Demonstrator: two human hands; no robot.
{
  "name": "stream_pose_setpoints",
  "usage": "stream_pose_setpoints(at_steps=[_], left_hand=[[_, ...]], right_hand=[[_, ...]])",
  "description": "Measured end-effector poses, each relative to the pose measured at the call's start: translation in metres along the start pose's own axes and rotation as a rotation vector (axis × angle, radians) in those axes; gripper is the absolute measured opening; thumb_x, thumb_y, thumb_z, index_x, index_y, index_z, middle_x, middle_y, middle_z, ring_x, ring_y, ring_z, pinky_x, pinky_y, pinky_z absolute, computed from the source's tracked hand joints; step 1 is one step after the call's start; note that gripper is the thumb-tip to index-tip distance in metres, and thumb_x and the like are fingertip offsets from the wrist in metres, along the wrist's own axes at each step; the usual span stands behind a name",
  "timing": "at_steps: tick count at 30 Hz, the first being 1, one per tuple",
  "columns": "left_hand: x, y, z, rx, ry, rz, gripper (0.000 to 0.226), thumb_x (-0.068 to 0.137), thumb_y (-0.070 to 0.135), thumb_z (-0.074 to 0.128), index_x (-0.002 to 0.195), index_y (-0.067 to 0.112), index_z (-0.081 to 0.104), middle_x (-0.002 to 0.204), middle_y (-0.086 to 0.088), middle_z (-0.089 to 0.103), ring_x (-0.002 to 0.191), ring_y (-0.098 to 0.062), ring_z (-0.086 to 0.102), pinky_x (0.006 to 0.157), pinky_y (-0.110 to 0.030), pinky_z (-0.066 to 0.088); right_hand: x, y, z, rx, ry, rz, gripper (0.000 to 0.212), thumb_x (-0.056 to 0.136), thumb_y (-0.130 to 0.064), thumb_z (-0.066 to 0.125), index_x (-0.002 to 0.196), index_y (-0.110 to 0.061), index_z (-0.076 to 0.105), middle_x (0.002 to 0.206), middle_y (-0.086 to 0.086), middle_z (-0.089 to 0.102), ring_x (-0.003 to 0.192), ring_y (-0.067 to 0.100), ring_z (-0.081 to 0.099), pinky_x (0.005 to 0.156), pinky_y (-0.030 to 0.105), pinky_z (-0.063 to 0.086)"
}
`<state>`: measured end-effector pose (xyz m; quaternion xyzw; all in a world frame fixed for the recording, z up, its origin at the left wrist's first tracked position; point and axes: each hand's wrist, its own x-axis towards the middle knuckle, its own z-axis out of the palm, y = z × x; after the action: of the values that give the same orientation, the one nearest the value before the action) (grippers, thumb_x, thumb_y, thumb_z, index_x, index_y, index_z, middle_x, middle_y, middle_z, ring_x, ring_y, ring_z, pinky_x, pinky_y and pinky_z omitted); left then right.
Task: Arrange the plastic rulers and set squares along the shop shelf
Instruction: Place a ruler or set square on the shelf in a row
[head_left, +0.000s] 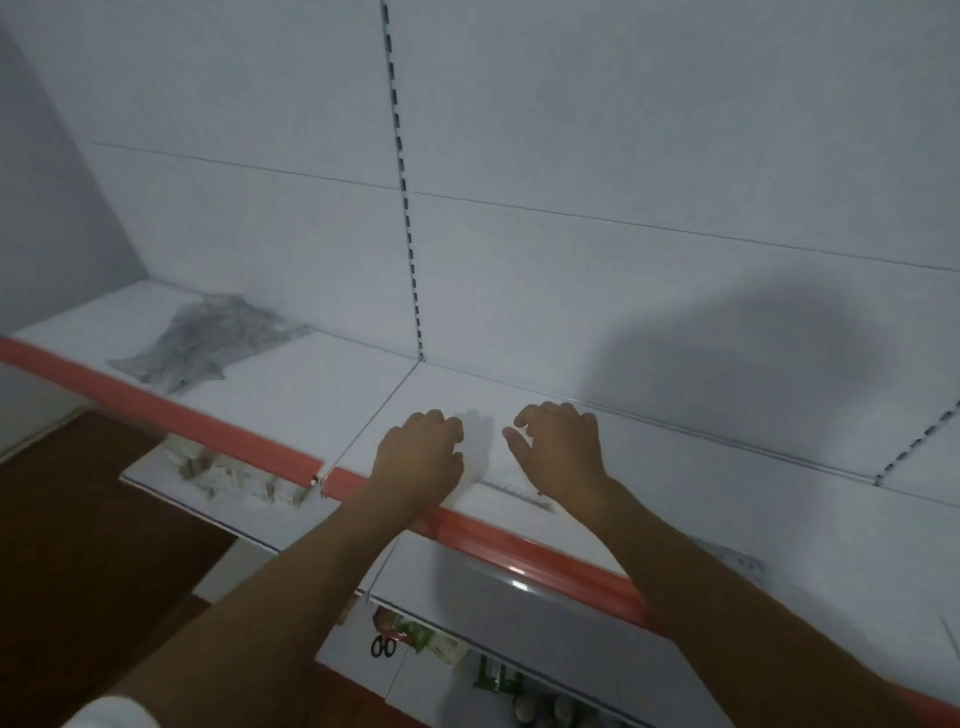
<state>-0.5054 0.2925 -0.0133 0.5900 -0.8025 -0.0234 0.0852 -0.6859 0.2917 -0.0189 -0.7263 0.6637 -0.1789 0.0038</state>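
Note:
A clear plastic set square (493, 467) lies flat on the white shelf (322, 384), hard to make out; its scale marks show near the front edge. My left hand (422, 457) rests at its left side, fingers curled onto the plastic. At its right side my right hand (561, 447) sits with thumb and bent fingers apart, fingertips down on the shelf. A greyish heap of clear rulers and set squares (208, 340) lies far left on the same shelf. Another clear ruler (732, 561) lies on the shelf beside my right forearm.
An orange-red strip (519, 551) runs along the shelf's front edge. A slotted upright (405, 208) divides the white back panel. Lower shelves hold small pale packets (234, 478), scissors (383, 647) and green packets (496, 675). Brown floor (78, 545) shows at the left.

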Motion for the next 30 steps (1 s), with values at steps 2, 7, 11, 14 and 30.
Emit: stream_pose_setpoints(at_steps=[2,7,11,14,30], left_hand=[[-0.013,-0.022,-0.024,-0.035,0.045,-0.088,0.030,0.095,0.033,0.048,0.121,0.022,0.055,0.118,0.001,0.055,0.108,-0.018,0.052,0.085,-0.032,0.045],[-0.057,-0.091,-0.082,-0.099,0.110,-0.341,0.032,0.093,0.038,0.051,0.119,0.020,0.056,0.113,0.000,0.060,0.101,-0.018,0.057,0.083,-0.031,0.048],[-0.098,-0.151,-0.122,-0.065,0.166,-0.445,0.039,0.092,0.040,0.054,0.125,0.020,0.054,0.119,-0.001,0.060,0.103,-0.019,0.058,0.088,-0.037,0.052],[-0.133,-0.203,-0.145,-0.014,0.189,-0.519,0.051,0.088,0.048,0.058,0.132,0.024,0.049,0.127,-0.001,0.057,0.113,-0.022,0.054,0.095,-0.043,0.049],[-0.217,-0.416,-0.175,0.011,0.210,-0.866,0.060,0.090,0.053,0.052,0.141,0.026,0.036,0.143,-0.002,0.044,0.127,-0.025,0.044,0.101,-0.047,0.043]], right_hand=[[0.023,-0.023,-0.005,0.044,-0.008,-0.071,0.036,0.097,-0.047,0.043,0.113,-0.023,0.064,0.109,-0.002,0.065,0.106,0.019,0.055,0.091,0.034,0.035],[0.059,-0.126,-0.014,0.270,-0.002,-0.321,0.039,0.097,-0.044,0.043,0.124,-0.019,0.058,0.118,0.000,0.062,0.112,0.020,0.053,0.094,0.034,0.034],[0.070,-0.222,-0.016,0.260,-0.083,-0.538,0.051,0.098,-0.050,0.038,0.141,-0.022,0.043,0.140,0.002,0.048,0.127,0.022,0.044,0.104,0.039,0.030],[0.081,-0.291,-0.011,0.174,-0.132,-0.655,0.056,0.097,-0.052,0.037,0.145,-0.024,0.036,0.148,0.002,0.039,0.133,0.024,0.038,0.107,0.042,0.027],[0.123,-0.562,0.075,0.185,-0.147,-0.934,0.053,0.096,-0.054,0.032,0.143,-0.029,0.036,0.145,0.002,0.042,0.132,0.025,0.038,0.107,0.043,0.027]])
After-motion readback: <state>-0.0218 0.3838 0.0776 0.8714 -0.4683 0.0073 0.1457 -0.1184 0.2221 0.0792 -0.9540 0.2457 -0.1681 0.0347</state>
